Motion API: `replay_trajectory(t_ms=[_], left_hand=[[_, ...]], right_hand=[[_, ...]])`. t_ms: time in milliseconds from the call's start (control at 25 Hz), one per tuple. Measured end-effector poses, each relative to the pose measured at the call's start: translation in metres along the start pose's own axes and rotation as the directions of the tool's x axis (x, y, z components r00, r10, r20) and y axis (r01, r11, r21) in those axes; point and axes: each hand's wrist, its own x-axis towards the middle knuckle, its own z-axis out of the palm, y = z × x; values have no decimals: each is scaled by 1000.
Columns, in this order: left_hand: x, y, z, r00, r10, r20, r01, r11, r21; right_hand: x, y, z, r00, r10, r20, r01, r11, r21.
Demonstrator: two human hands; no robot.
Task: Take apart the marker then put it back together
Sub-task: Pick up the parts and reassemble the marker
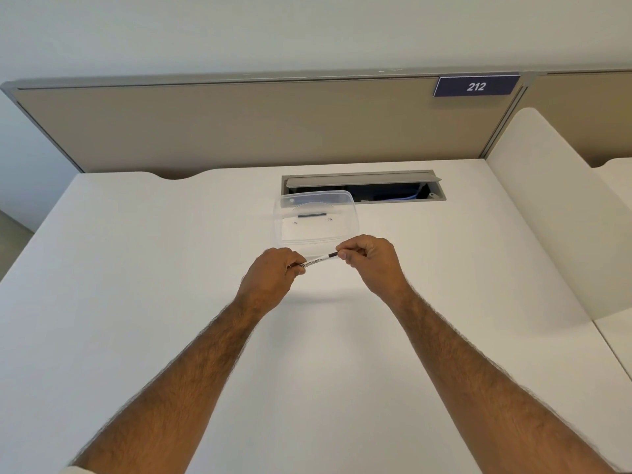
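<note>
A thin white whiteboard marker [316,261] with black print and a dark band near its right end is held level above the white desk [136,268]. My left hand [270,282] pinches its left end. My right hand [371,261] grips the right end, which is hidden inside the fingers. Both ends of the marker are covered, so I cannot tell whether the cap is on.
A clear plastic container [316,217] stands just behind the hands, with a small dark rod-like part [312,215] inside. Behind it is an open cable hatch [362,186] in the desk. A beige partition [239,124] closes the back, and a white divider [547,206] stands at the right.
</note>
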Motion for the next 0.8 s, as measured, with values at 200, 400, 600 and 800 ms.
replay_trajectory(t_ms=[200,400,600,800], left_hand=[[0,3,-2,1000,15,-8,-15,1000,10],[1,11,-4,1000,23,-8,-23,999,-23],[0,16,-4,1000,13,13,-12,998,-55],[2,21,-6,999,21,26,-20,999,-48]], right_hand=[[-1,2,1,999,37,35,-40,996,82],[-3,2,3,997,60,52,-65,993,96],[-4,3,1,995,67,68,-73,995,74],[-3,2,-3,997,56,52,-60,996,71]])
